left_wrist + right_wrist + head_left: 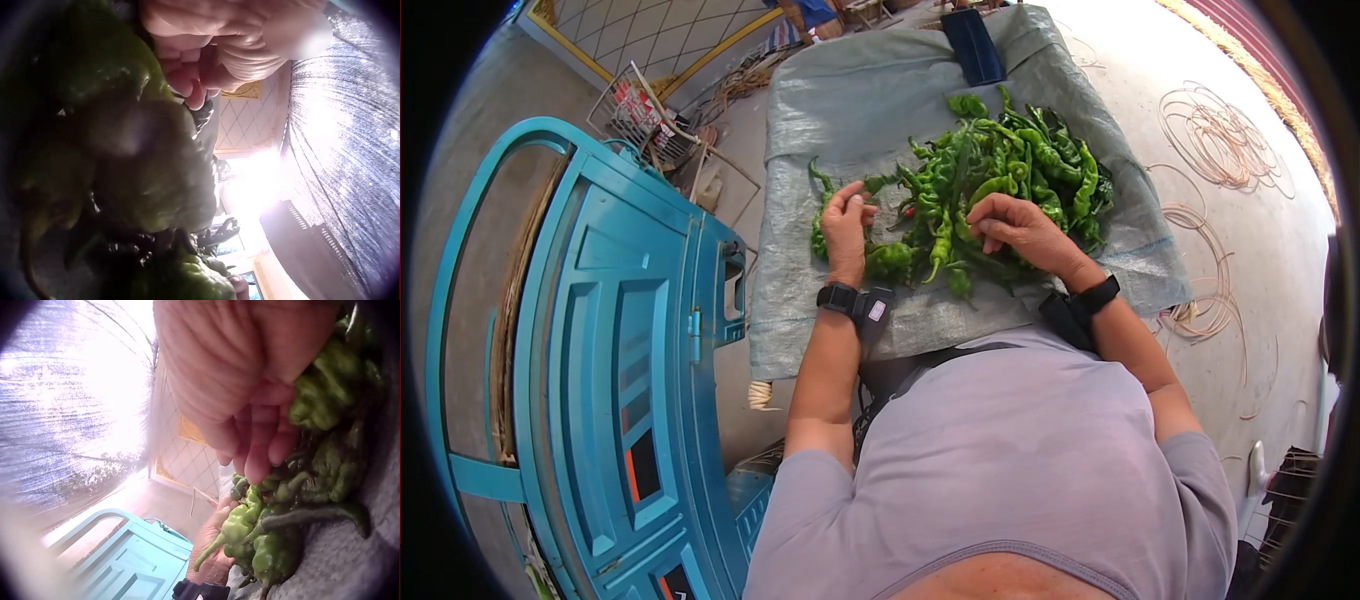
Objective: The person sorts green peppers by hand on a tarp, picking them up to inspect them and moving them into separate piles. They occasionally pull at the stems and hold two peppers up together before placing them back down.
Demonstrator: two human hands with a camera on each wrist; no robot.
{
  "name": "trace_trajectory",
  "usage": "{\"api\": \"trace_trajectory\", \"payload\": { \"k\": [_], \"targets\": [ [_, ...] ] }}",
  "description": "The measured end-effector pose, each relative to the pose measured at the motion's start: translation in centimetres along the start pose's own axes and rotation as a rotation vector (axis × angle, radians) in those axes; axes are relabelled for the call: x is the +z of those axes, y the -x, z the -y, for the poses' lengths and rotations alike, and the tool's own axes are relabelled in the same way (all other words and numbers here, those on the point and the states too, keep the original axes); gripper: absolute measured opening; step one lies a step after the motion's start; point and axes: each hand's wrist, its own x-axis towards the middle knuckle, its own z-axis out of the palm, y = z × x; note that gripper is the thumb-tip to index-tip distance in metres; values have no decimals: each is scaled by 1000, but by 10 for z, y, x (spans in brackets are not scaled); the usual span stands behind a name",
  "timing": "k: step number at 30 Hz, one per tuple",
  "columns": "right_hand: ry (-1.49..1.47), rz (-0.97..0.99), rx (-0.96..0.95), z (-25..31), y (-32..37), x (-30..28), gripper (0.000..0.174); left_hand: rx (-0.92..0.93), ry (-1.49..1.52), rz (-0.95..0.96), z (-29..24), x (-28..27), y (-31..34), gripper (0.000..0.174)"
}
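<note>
A heap of wrinkled green chilli peppers lies on a grey woven plastic sheet. My left hand hovers at the heap's left side, its fingers bent, with a dark green pepper right by the fingertips. I cannot tell whether it grips that pepper. In the left wrist view, large blurred peppers cover much of the near side. Over the front of the heap is my right hand; its fingers hang loosely bent with nothing seen between them, close to several peppers.
To the left stands a blue metal tricycle body. A dark blue flat item rests on the sheet's far edge. Coils of thin cane lie on the floor at right, and a wire basket stands at back left.
</note>
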Motion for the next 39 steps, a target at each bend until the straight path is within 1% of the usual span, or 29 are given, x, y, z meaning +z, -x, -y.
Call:
{"api": "trace_trajectory", "payload": {
  "k": [1,4,5,8,11,14,17,20,23,26,29,32,35,38,39],
  "targets": [
    [1,0,-2,0,0,0,11,6,14,-42,-3,-1,0,30],
    [7,4,-1,-1,0,0,12,168,41,-175,-19,5,6,42],
    [10,6,0,-1,0,0,13,171,-31,-212,-28,10,13,54],
    [4,-2,2,0,0,1,11,233,-193,-110,-22,6,12,53],
    [26,-11,9,4,1,2,12,184,-310,340,-24,8,11,50],
    [37,-8,6,0,0,1,13,347,-560,701,-39,25,23,53],
    [31,-18,20,1,0,1,13,454,-730,732,-41,31,33,61],
    [38,-16,15,0,0,1,13,357,-747,710,-41,31,34,60],
    [34,-14,0,0,-1,1,13,158,-726,679,-43,33,35,61],
    [26,-8,4,-1,-1,1,13,262,-700,645,-32,30,30,60],
    [25,-5,9,-1,-1,1,13,204,-653,571,-41,33,37,52],
    [37,-7,12,1,0,1,13,228,-608,557,-41,32,38,40],
    [28,-5,9,1,0,1,13,131,-434,555,-25,24,30,30],
    [43,-8,0,4,1,3,13,-1,-481,536,-27,25,27,21],
    [36,-4,4,3,1,2,13,17,-479,517,-28,26,28,20]
  ]
}}
